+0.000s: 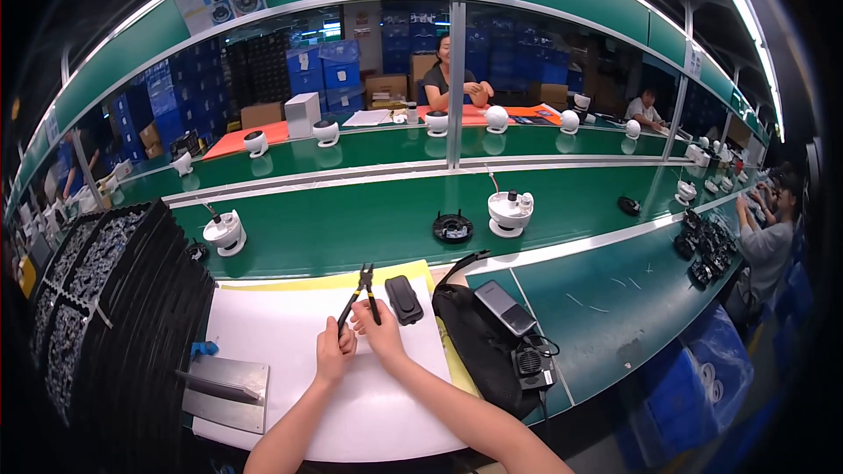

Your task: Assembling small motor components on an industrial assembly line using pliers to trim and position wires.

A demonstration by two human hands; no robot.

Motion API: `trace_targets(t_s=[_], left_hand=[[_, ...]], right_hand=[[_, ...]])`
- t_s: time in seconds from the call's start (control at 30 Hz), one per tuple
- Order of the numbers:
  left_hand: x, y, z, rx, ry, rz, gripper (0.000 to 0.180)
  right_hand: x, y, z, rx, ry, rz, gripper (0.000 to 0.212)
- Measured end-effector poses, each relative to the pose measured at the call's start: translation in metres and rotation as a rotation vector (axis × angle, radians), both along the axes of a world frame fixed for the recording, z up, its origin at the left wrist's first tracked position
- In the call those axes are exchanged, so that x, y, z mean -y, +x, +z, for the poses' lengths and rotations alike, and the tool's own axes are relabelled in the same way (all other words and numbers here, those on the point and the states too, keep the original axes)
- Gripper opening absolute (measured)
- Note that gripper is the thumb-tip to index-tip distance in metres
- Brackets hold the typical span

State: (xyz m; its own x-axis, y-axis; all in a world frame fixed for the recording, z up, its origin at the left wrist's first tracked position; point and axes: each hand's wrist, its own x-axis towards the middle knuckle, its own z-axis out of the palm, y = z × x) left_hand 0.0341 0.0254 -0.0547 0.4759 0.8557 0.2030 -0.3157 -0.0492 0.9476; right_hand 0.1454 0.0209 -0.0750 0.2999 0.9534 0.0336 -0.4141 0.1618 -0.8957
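Observation:
Both my hands are over a white sheet (334, 428) on the bench, around a pair of diagonal cutting pliers (366, 276) with black handles marked in yellow. The jaws point away from me and the handles are spread apart. My left hand (333, 353) is closed around the left handle. Fingers of my right hand (379, 333) grip the other handle. Just right of the pliers lies a dark oblong case (404, 300). A flat metal plate with a raised bar (230, 393) lies left of my forearms, a small blue piece (204, 348) beside it.
Stacked black trays (132, 298) of small parts stand at left. A black bag (470, 325), a grey power bank (505, 308) and a small black device (532, 363) lie at right. Beyond, a green conveyor carries white camera housings (509, 213) and a black ring part (452, 227). Co-workers (452, 79) sit across.

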Motion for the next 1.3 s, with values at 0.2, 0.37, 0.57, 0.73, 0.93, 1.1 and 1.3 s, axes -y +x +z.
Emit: trace_targets(t_s=[0.2,0.37,0.57,0.73,0.93,1.1,1.3], left_hand=[[0.005,-0.002,-0.004,-0.062,0.103,0.263,0.050],[0.004,0.001,-0.014,-0.351,0.394,0.390,0.063],[0.006,0.000,-0.013,-0.468,0.612,0.405,0.062],[0.005,0.002,-0.011,-0.519,0.701,0.407,0.056],[0.007,0.004,-0.003,-0.520,0.658,0.406,0.051],[0.006,0.001,-0.004,-0.525,0.633,0.406,0.050],[0.008,0.002,-0.001,-0.480,0.562,0.336,0.050]], right_hand=[[0.006,-0.021,0.003,0.365,0.087,-0.264,0.051],[0.007,-0.020,-0.001,0.128,-0.085,0.103,0.058],[0.014,-0.025,0.005,0.107,-0.102,0.153,0.056],[0.011,-0.022,-0.003,-0.098,-0.060,0.264,0.054],[0.011,-0.025,0.000,-0.081,-0.020,0.131,0.039],[0.008,-0.023,-0.001,-0.036,0.012,0.110,0.039],[0.010,-0.017,0.012,0.024,0.122,0.064,0.043]])
